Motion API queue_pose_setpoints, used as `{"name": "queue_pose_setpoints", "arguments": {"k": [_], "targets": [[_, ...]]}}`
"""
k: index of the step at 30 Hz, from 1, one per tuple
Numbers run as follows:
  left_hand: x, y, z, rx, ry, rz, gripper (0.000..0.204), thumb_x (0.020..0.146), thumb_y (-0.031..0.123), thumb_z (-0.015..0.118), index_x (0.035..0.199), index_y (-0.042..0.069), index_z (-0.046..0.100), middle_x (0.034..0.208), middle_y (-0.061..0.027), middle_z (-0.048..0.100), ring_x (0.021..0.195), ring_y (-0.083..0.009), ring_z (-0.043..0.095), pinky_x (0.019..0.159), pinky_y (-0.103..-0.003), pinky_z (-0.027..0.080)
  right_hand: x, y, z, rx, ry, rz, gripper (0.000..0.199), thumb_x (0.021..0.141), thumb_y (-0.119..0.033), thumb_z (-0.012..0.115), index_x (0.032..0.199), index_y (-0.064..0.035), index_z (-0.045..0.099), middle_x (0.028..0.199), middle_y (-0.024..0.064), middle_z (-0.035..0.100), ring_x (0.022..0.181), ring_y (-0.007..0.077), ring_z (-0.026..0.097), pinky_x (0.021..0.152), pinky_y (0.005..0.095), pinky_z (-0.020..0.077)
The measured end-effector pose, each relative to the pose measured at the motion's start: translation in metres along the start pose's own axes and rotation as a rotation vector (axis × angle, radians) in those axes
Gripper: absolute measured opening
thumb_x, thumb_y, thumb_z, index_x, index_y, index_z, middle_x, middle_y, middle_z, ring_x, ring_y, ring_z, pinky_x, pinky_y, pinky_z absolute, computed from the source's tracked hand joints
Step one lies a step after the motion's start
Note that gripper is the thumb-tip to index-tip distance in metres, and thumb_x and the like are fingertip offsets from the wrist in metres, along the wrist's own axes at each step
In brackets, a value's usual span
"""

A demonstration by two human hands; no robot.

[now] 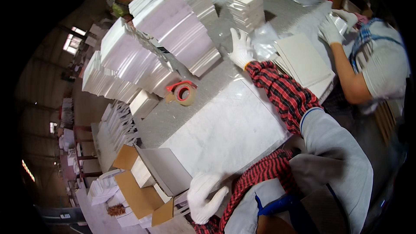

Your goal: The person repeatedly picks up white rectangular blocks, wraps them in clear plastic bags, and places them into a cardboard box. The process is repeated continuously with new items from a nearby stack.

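Plastic bag, thin, clear and glossy, lies crumpled on the grey table at the far end of the work, and the right hand in a white knit glove rests spread flat on its edge, fingers open rather than gripping. The tall stacks of white boxes lean like fanned cards, so a tug on the slippery film or a nudge of the red checked sleeve could, I judge, topple a stack. A large flat sheet, pale and faintly marbled, lies across the table's near part; its near edge meets the left hand, also gloved, fingers curled loosely, though whether it pinches the edge I cannot tell. The open cardboard carton stands just beside it. A tape dispenser, red with a tan roll, sits close to the stacks.
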State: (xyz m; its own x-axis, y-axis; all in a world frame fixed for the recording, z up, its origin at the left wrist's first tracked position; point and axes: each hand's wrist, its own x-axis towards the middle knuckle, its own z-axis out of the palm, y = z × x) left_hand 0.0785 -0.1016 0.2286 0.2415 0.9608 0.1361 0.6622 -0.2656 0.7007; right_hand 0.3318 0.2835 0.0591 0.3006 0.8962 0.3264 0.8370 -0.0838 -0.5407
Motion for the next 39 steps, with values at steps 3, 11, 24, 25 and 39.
{"name": "queue_pose_setpoints", "arguments": {"k": [3, 11, 24, 25, 39], "targets": [[0.004, -0.012, 0.031, 0.045, 0.112, -0.087, 0.039, 0.076, 0.006, 0.086, 0.114, 0.001, 0.074, 0.106, -0.0152, 0.073, 0.091, -0.0325, 0.068, 0.087, -0.041, 0.053, 0.064, 0.002, 0.025, -0.232, 0.201, -0.351, 0.061, 0.088, -0.017, 0.065, 0.147, -0.0236, 0.051, 0.145, 0.012, 0.05, 0.123, 0.0347, 0.053, 0.096, 0.0457, 0.0478], [0.02, -0.019, 0.054, 0.044, 0.127, -0.416, 0.038, 0.086, 0.012, 0.082, 0.121, 0.002, 0.074, 0.115, -0.0158, 0.075, 0.107, -0.0279, 0.071, 0.096, -0.036, 0.054, 0.128, 0.031, 0.054, 0.11, -0.238, -0.225, 0.022, 0.099, -0.028, 0.061, 0.097, -0.0127, 0.077, 0.098, 0.007, 0.073, 0.094, 0.0226, 0.066, 0.08, 0.0429, 0.0515], [0.159, -0.028, 0.06, -0.265, 0.143, 0.126, 0.107, 0.069, 0.03, 0.094, 0.156, -0.003, 0.041, 0.158, -0.0222, 0.041, 0.145, -0.0326, 0.042, 0.121, -0.045, 0.034, -0.09, -0.066, -0.206, 1.763, -0.778, 0.021, 0.029, 0.106, -0.027, 0.06, 0.115, -0.0016, 0.071, 0.094, 0.0006, 0.07, 0.072, 0.0079, 0.061, 0.064, 0.0235, 0.0506], [0.159, -0.035, 0.067, -0.222, 0.036, 0.139, 0.102, 0.072, 0.029, 0.093, 0.155, -0.002, 0.043, 0.154, -0.021, 0.047, 0.14, -0.0312, 0.047, 0.117, -0.044, 0.038, -0.1, -0.074, -0.222, 1.754, -0.803, -0.026, 0.03, 0.105, -0.028, 0.061, 0.116, -0.0015, 0.071, 0.092, 0.0006, 0.07, 0.071, 0.0077, 0.061, 0.064, 0.024, 0.0506], [-0.129, -0.157, 0.153, -0.832, -0.657, -0.525, 0.056, 0.106, 0.03, 0.058, 0.151, 0.0, 0.049, 0.142, -0.0136, 0.063, 0.135, -0.0225, 0.056, 0.116, -0.035, 0.04, -0.177, -0.087, -0.168, 0.961, -0.363, 0.055, 0.032, 0.1, -0.032, 0.069, 0.106, -0.0017, 0.077, 0.078, -0.0009, 0.068, 0.065, 0.0062, 0.057, 0.062, 0.0261, 0.0468]]}}
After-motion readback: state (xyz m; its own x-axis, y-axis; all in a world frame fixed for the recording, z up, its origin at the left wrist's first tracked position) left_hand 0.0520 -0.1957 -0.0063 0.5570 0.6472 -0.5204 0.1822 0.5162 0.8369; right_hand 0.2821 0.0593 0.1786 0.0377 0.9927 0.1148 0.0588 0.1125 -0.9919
